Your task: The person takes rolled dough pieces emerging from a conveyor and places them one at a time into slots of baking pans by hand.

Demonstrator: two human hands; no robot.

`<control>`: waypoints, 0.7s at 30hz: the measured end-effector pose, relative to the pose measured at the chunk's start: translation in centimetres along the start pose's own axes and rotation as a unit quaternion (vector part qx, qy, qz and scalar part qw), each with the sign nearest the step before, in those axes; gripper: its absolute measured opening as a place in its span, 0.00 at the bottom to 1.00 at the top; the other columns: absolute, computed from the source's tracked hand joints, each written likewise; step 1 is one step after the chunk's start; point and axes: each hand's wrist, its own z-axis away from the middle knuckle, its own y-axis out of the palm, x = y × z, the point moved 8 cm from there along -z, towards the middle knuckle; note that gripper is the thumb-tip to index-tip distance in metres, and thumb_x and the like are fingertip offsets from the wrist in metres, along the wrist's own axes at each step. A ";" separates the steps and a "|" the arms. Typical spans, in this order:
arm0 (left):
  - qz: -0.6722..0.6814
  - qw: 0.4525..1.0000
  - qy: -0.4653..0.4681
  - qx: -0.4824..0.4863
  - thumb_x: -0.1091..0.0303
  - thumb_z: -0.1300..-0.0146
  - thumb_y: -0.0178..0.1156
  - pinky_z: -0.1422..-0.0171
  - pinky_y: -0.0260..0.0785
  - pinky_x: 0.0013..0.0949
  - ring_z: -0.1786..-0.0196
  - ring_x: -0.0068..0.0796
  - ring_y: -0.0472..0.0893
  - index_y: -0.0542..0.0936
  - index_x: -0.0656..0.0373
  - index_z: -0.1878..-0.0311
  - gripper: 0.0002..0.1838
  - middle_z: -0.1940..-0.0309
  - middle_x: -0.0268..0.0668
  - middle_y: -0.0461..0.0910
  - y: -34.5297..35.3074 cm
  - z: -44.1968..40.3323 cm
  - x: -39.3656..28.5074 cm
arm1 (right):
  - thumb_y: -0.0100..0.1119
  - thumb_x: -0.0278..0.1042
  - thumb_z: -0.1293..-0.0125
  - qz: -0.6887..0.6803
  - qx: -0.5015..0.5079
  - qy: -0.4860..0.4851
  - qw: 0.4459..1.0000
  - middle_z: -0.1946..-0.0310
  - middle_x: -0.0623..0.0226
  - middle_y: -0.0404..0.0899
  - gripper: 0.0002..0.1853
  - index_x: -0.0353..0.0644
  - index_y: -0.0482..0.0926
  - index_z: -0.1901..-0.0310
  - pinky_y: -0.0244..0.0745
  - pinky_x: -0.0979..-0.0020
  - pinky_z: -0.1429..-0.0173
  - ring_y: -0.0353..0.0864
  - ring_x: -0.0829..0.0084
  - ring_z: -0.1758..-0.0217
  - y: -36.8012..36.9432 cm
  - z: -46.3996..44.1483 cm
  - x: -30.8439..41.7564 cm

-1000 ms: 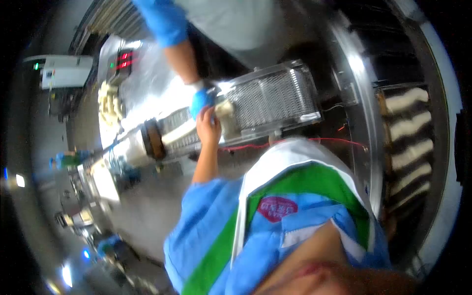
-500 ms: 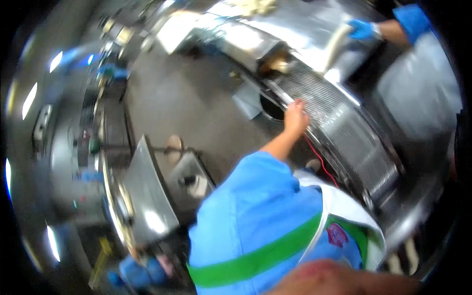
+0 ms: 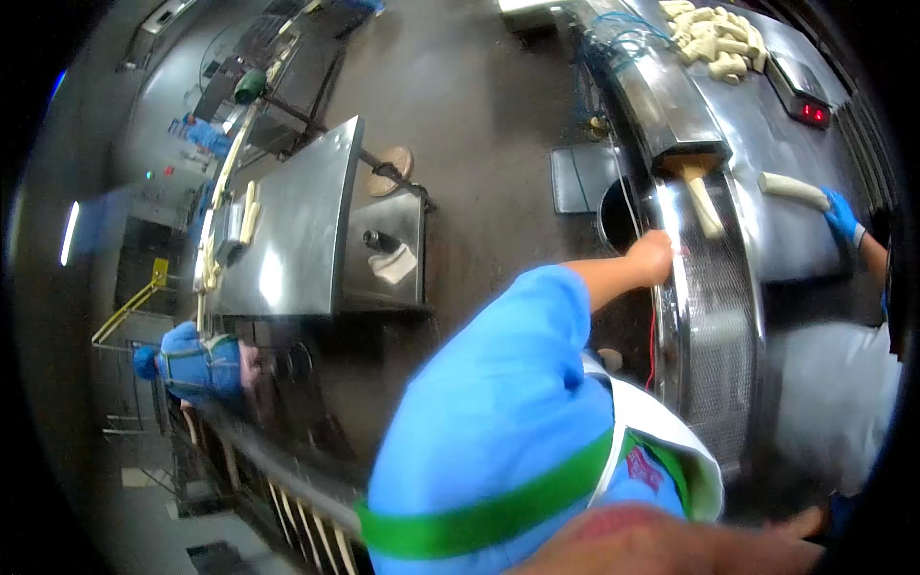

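Observation:
My left hand [image 3: 654, 257], bare and with curled fingers, is at the near side rail [image 3: 677, 287] of a metal mesh conveyor [image 3: 724, 316]. Its fingers look closed on that rail, though the fingertips are partly hidden. Just ahead of it, a long pale piece [image 3: 704, 206], like a dough roll, sticks out of the metal housing [image 3: 666, 105] onto the mesh. A blurred shape low on the right may be my right hand [image 3: 803, 523]; its fingers cannot be made out.
Across the conveyor, a co-worker's blue-gloved hand [image 3: 843, 216] holds another pale piece [image 3: 793, 189] over a steel table [image 3: 743, 134]. Beyond are a pile of pale pieces [image 3: 719, 40] and a scale [image 3: 800, 91]. Left stands a metal table [image 3: 307, 220]; another person [image 3: 201, 364] is behind it.
The view has turned and sharpened. My left hand stays at the rail, its fingers more curled. The pale piece now extends from the housing. The co-worker's gloved hand still holds a piece over the table.

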 end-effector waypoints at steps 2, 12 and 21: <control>0.030 0.998 0.014 0.056 0.70 0.54 0.61 0.41 0.65 0.43 0.46 0.45 0.73 0.78 0.53 0.52 0.20 0.50 0.44 0.75 1.1 -1.6 -1.3 | 0.45 0.66 0.39 0.001 0.006 -0.005 1.000 0.43 0.60 0.70 0.38 0.40 0.67 0.40 0.65 0.56 0.42 0.71 0.61 0.45 0.3 -0.3 0.3; 0.035 0.963 0.096 0.249 0.66 0.43 0.53 0.42 0.66 0.39 0.46 0.41 0.74 0.81 0.55 0.59 0.11 0.52 0.41 0.77 13.2 -5.0 -12.9 | 0.45 0.64 0.37 -0.065 0.100 0.179 0.977 0.43 0.60 0.70 0.37 0.37 0.66 0.40 0.66 0.59 0.42 0.71 0.62 0.46 -4.3 12.0 -10.9; -0.066 0.925 0.300 0.225 0.72 0.52 0.59 0.34 0.53 0.50 0.38 0.41 0.67 0.74 0.51 0.47 0.24 0.43 0.42 0.70 2.9 -0.2 -14.4 | 0.43 0.68 0.38 -0.036 0.137 0.541 0.829 0.44 0.50 0.71 0.38 0.38 0.72 0.43 0.67 0.60 0.42 0.71 0.52 0.44 -11.3 37.3 -18.0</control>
